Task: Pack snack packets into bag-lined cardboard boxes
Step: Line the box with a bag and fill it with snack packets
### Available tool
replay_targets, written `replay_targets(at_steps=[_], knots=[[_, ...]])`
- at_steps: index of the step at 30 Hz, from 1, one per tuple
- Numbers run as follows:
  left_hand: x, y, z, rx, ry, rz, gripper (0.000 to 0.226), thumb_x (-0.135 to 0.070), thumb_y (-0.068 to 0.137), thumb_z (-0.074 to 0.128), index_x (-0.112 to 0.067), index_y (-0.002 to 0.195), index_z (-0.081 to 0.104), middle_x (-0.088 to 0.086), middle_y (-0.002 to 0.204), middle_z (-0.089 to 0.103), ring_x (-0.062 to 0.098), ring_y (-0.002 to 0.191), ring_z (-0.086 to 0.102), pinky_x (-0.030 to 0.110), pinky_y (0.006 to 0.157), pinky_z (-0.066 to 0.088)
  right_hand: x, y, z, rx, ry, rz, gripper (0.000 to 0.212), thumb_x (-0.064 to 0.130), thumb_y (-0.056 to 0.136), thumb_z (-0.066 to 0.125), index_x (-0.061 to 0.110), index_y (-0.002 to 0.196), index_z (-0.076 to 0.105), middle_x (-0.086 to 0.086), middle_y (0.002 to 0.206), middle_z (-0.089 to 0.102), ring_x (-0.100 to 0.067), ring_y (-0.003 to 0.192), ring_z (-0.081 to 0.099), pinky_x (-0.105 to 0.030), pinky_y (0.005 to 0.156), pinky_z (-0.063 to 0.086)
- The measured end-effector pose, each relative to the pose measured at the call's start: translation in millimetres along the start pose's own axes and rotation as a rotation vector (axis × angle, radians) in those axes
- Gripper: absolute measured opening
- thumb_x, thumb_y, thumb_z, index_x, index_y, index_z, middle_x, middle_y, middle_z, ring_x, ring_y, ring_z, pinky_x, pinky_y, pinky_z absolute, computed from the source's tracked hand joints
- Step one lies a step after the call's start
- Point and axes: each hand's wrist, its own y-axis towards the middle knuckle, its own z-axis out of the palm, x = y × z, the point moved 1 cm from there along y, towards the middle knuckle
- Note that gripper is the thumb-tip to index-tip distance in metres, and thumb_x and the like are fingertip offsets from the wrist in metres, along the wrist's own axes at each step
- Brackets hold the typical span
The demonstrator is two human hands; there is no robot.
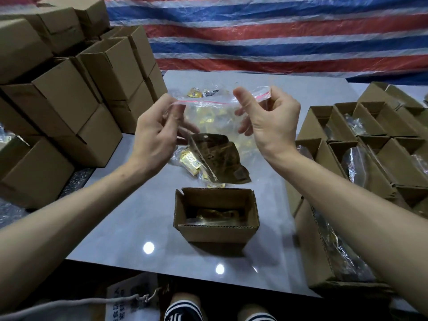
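The person holds a clear zip bag in the air, beyond the open box and higher than it. The left hand pinches the top edge of the bag at its left corner. The right hand, with fingers curled, pinches the same edge at the right corner, though the exact contact there is partly hidden. The bag is thin film, so it is probably very light, soft and a little slippery. It has no shape of its own and folds wherever it is not supported. The best place to hold it seems to be the stiffer strip with the red line, one hand on each end, as both hands do now. The mouth of the bag points up and the red strip runs from left to right, a little higher on the right side. The body hangs down toward the table. Whether the bag is longer across or downward cannot be told, because its lower part is transparent and is lost against the things behind. Just beyond the box, under the bag, there are a brown pouch and gold packets. The box stands with its opening up and its long side from left to right, and something gold lies inside it.
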Motion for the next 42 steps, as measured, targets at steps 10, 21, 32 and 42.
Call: replay_targets(at_steps=[10,21,32,42], knots=[[5,-18,-4,0.059,0.067,-0.050,0.034,-0.025,0.106,0.042,0.008,0.099,0.048,0.019,0.074,0.070,0.037,0.062,0.069,0.050,0.055,0.058,-23,-32,-16,0.238,0.019,0.085,0.052,0.033,0.071,0.081,0.014,0.113,0.056,-0.017,0.112,0.067,-0.015,0.060,0.069,-0.023,0.056,0.053],[49,-36,1,0.266,0.235,0.007,0.029,-0.028,0.104,0.047,-0.008,0.089,0.058,0.005,0.078,0.073,0.013,0.065,0.070,0.027,0.060,0.056,-60,-60,-36,0.314,-0.334,0.103,0.004,0.012,0.085,0.079,0.013,0.082,0.076,0.013,0.076,0.072,0.006,0.072,0.062,-0.007,0.068,0.042],[68,-57,8,0.482,0.367,-0.011,0.023,-0.029,0.100,0.060,-0.011,0.095,0.073,0.000,0.083,0.069,0.019,0.078,0.064,0.039,0.069,0.052,-89,-77,-46,0.421,-0.304,0.264,0.043,-0.006,0.082,0.075,0.036,0.079,0.076,0.016,0.078,0.076,-0.002,0.079,0.071,-0.021,0.083,0.057],[79,-69,24,0.754,0.465,-0.354,0.025,-0.018,0.107,0.045,-0.008,0.089,0.059,-0.004,0.082,0.067,0.012,0.076,0.059,0.026,0.072,0.046,-91,-82,-40,0.926,-0.585,0.332,0.014,0.012,0.101,0.052,0.021,0.092,0.059,0.004,0.086,0.076,-0.001,0.067,0.061,-0.027,0.068,0.052]])
